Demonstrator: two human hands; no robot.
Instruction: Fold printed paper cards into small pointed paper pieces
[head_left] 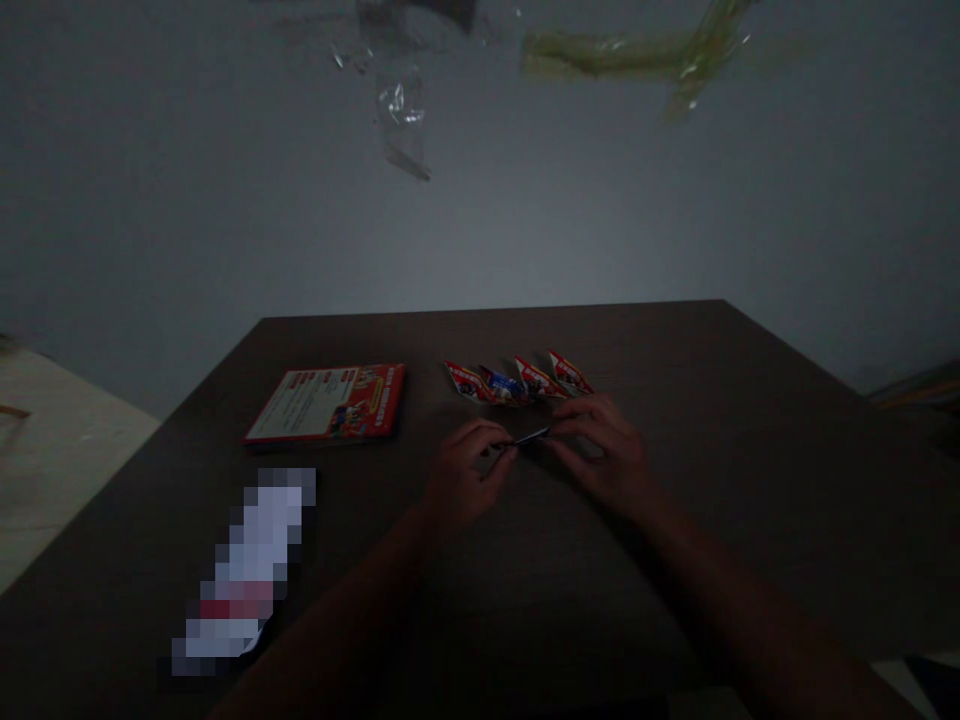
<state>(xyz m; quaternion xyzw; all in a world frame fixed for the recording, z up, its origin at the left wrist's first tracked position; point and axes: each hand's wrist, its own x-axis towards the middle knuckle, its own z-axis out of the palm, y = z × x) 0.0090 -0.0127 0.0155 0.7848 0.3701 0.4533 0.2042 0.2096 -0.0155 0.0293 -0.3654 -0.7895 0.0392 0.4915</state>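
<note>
Over the middle of the table, my left hand (471, 462) and my right hand (606, 452) pinch opposite ends of a thin, dark flat piece (532, 436). It is seen nearly edge-on, so its kind does not show. Both hands are closed, fingertips and thumbs pressed together on it. Just beyond the fingers stands a zigzag row of folded printed card pieces: a red one (466, 382) at the left, a blue one (502, 385) beside it, then two more red ones (537, 378). The right hand's fingertips are close to the last of these.
Left of my hands lies a flat red and white printed box or book (322, 405). Nearer to me is a phone-shaped object (244, 570) with a blurred-out bright face, beside my left forearm. The dark table (750, 450) meets a wall (480, 240) bearing strips of tape.
</note>
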